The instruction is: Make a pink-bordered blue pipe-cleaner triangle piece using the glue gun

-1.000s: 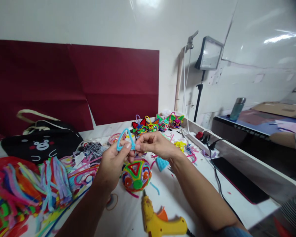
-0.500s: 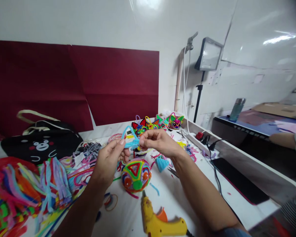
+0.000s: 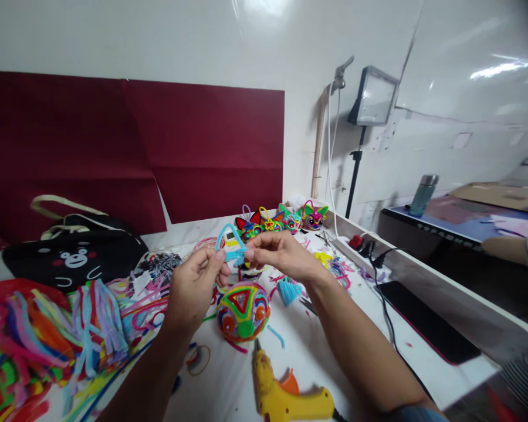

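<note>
Light-blue pipe cleaners, bent into a triangle-like loop with rows along its lower side, are held up between my two hands. My left hand pinches the left end. Thumb and fingers of my right hand close on the right end. Just below sits a round ornament wrapped in colourful pipe cleaners, with orange eyes, a green nose and a red triangle. A blue wound piece lies to its right, beside partly hidden scissors. Nearest to me rests a yellow glue gun, its nozzle by the ornament.
Bundles of coloured pipe cleaners cover the left side, before a black bag. Several finished ornaments stand at the back. A power strip and a black phone lie right. Another person's arm rests on the neighbouring table.
My right hand has shifted slightly left along the lower side of the blue pipe-cleaner piece. Both hands keep their pinch, and the other things lie as before.
</note>
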Tool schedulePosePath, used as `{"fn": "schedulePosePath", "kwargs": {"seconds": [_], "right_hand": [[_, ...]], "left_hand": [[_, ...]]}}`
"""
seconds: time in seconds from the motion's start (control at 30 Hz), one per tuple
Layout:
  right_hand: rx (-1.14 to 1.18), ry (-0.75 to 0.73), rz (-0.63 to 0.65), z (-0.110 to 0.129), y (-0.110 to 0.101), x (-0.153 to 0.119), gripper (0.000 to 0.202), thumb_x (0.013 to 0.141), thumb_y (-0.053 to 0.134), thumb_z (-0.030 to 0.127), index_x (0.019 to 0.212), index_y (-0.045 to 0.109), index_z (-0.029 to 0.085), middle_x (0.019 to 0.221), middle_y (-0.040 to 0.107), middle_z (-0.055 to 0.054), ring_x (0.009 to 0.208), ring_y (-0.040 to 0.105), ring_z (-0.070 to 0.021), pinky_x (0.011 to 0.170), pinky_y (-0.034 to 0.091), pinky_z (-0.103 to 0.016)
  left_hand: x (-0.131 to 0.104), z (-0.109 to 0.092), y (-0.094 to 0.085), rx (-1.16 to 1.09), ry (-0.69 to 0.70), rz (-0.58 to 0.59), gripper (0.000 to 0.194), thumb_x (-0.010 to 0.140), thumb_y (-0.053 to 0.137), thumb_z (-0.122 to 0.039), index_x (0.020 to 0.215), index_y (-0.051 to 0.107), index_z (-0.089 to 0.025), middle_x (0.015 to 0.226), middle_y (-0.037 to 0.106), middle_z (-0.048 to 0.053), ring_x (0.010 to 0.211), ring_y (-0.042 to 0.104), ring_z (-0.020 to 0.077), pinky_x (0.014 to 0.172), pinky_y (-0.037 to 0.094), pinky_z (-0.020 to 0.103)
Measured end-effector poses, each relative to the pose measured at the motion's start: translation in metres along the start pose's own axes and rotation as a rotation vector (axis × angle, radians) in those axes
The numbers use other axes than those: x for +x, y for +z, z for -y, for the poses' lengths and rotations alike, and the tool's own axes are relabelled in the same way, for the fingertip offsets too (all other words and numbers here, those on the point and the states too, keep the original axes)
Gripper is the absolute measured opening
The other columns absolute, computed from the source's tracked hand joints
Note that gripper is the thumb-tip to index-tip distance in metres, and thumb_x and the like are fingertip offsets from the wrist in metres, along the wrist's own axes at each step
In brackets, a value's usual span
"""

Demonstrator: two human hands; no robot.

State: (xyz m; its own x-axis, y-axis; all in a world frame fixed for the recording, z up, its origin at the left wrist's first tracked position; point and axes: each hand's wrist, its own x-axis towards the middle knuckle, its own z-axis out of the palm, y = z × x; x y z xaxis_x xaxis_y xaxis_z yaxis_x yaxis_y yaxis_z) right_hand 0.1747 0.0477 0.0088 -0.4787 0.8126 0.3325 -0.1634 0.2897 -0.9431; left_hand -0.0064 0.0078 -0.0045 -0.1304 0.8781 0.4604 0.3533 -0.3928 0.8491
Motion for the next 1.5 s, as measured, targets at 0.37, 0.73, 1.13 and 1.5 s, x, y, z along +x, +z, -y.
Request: {"fn": "schedulePosePath", "kwargs": {"seconds": [0.37,0.73,1.13,1.5], "right_hand": [[0.083,0.051,-0.071,-0.008,0.007,0.004,0.038,0.054,0.087,0.044,0.064,0.068,0.012,0.054,0.063,0.001,0.049,0.055,-0.0080,0.052,0.045,-0.021],[0.135,0.126,-0.145,-0.010,0.008,0.004,0.035,0.044,0.091,0.035,0.059,0.070,0.012,0.050,0.065,0.000,0.048,0.058,-0.0094,0.050,0.048,-0.022],[0.222,0.140,0.011,-0.013,-0.010,0.006,0.045,0.050,0.091,0.027,0.089,0.072,0.014,0.075,0.073,-0.002,0.066,0.067,-0.0122,0.062,0.054,-0.024],[0.174,0.136,-0.011,-0.007,-0.003,0.005,0.036,0.061,0.084,0.045,0.076,0.071,0.015,0.066,0.070,-0.001,0.054,0.061,-0.0080,0.055,0.052,-0.021]], "left_hand": [[-0.004,-0.002,0.000,0.115,0.072,-0.009,0.025,0.085,0.057,-0.035,0.064,0.058,-0.022,0.055,0.061,-0.003,0.050,0.055,0.0119,0.054,0.042,0.021],[-0.006,-0.001,0.001,0.209,0.116,-0.015,0.025,0.086,0.056,-0.036,0.065,0.057,-0.022,0.057,0.062,-0.003,0.051,0.058,0.0130,0.056,0.043,0.023],[0.004,0.005,-0.001,-0.130,-0.030,0.011,0.027,0.084,0.059,-0.033,0.061,0.056,-0.020,0.053,0.058,-0.004,0.048,0.053,0.0096,0.049,0.041,0.019],[0.003,0.008,0.003,-0.121,-0.075,0.039,0.025,0.081,0.062,-0.036,0.062,0.059,-0.021,0.055,0.060,-0.002,0.047,0.053,0.0105,0.047,0.040,0.020]]}}
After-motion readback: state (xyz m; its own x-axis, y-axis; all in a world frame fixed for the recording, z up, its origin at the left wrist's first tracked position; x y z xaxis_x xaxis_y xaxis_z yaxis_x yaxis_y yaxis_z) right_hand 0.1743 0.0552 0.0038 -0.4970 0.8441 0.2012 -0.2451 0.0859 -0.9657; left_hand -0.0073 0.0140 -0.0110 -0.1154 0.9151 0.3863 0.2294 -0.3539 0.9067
